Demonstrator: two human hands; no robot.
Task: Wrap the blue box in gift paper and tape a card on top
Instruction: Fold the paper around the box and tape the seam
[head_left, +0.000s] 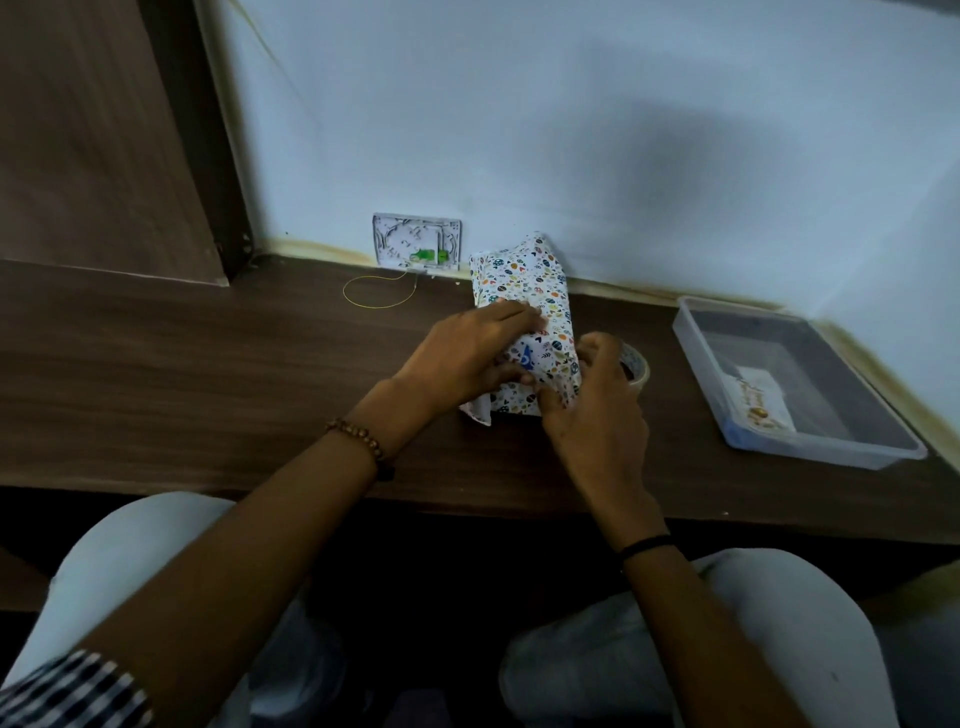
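Dark wood desk (208, 374), seemingly pale-blue wall (571, 130)

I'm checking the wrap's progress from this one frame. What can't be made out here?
Head view only:
- Blue box: only a sliver shows; gift paper and both hands cover the rest.
- Tape roll: mostly behind the right hand.
- Seam: under the left hand.
- Card in the tray: print too small.
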